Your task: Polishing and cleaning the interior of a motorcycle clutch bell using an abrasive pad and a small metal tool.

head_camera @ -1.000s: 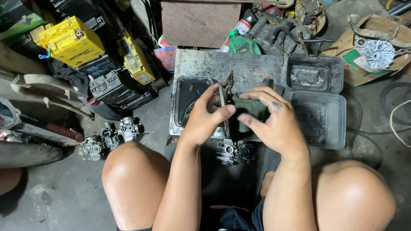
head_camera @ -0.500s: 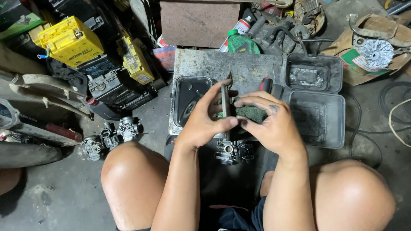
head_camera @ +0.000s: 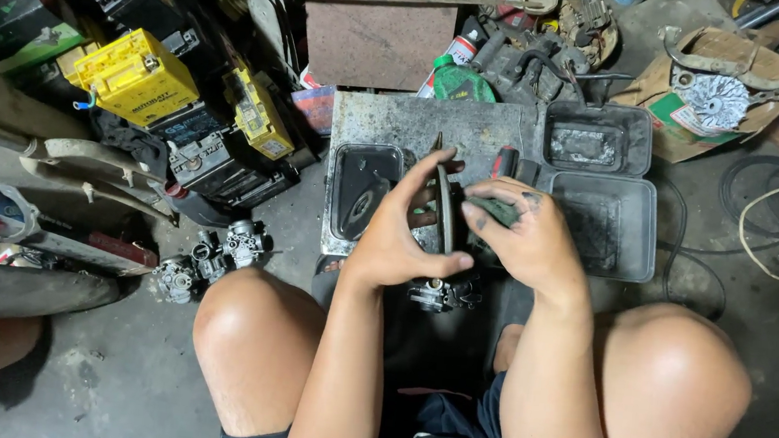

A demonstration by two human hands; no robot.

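Held upright over the metal slab's (head_camera: 390, 119) near edge: slim dark strip (head_camera: 444, 205) pinched by left hand (head_camera: 397, 239), right hand (head_camera: 526, 237) pressing a green pad (head_camera: 497, 210) against it, apparently for scrubbing.

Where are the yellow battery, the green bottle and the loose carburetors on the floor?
yellow battery (head_camera: 134, 78), head view, on its yellow top face.
green bottle (head_camera: 458, 83), head view, on its green body.
loose carburetors (head_camera: 214, 257), head view, on the middle metal body.
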